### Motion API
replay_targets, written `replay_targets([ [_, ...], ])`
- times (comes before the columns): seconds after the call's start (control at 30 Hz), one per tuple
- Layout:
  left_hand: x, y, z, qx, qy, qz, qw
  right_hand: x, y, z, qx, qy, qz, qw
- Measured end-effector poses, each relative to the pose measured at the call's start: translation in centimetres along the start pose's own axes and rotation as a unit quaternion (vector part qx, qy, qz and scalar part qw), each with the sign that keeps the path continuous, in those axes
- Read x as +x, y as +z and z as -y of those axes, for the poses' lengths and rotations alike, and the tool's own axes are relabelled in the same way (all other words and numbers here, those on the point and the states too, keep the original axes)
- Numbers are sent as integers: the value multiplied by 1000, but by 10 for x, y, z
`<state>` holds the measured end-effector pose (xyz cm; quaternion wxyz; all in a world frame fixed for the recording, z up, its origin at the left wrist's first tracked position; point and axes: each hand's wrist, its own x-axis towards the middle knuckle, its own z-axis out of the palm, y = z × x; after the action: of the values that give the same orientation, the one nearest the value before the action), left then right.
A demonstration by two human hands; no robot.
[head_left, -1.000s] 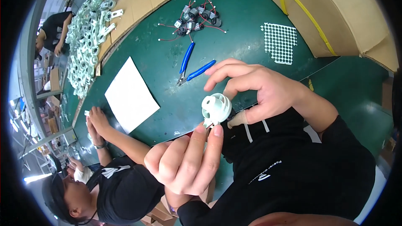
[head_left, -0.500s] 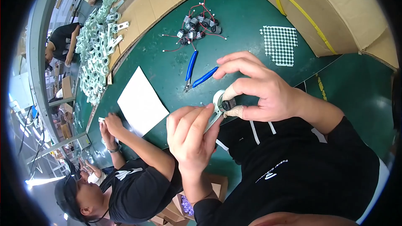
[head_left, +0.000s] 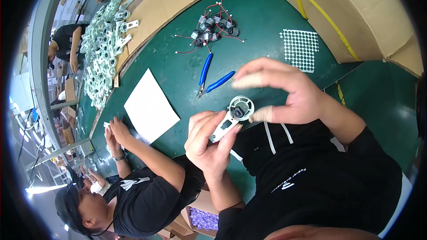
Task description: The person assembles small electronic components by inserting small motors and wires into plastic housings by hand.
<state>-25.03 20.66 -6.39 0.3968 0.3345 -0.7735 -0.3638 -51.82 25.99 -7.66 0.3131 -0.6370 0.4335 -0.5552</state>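
My left hand [head_left: 208, 146] pinches the flat handle of a pale plastic housing [head_left: 221, 130] with a round ring head. The ring points up and away from me. A small black square-cornered part [head_left: 239, 112] sits in the middle of the ring. My right hand [head_left: 296, 92] is open just right of the ring, thumb and fingers spread, tan coverings on some fingertips. Its thumb tip is close to the ring's edge; whether they touch I cannot tell. Beyond the hands lie blue-handled cutting pliers [head_left: 204, 69], jaws toward me.
Small motors with red wires [head_left: 209, 29] lie heaped at the back. A sheet of black round stickers [head_left: 299, 50] is at the right, near a cardboard box [head_left: 320, 13]. White paper [head_left: 151, 106] lies left. Pale housings [head_left: 100, 62] are piled far left; a co-worker [head_left: 147, 191] sits nearby.
My right hand has let go of the black part and opened to the right. The housing has turned, so its ring now faces up with the black part inside.
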Motion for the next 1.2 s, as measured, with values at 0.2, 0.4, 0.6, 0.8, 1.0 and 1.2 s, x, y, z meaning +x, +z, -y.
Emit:
replay_targets([
  [0.2,3,9,-4,111,82,-25,990,-6,5,2,131,191,30,972],
  [0.4,1,12,-7,160,106,-45,980,-7,16,7,103,205,-3,973],
  [0.6,-2,18,-2,279,131,-94,947,-5,26,16,-72,102,-81,989],
  [0.8,-5,27,0,312,148,-98,933,-1,43,3,-53,137,-68,987],
  [1.0,-7,27,1,303,138,-89,939,0,41,-6,-24,155,-60,986],
  [1.2,-23,37,16,210,63,-77,973,-1,18,-4,137,353,6,925],
])
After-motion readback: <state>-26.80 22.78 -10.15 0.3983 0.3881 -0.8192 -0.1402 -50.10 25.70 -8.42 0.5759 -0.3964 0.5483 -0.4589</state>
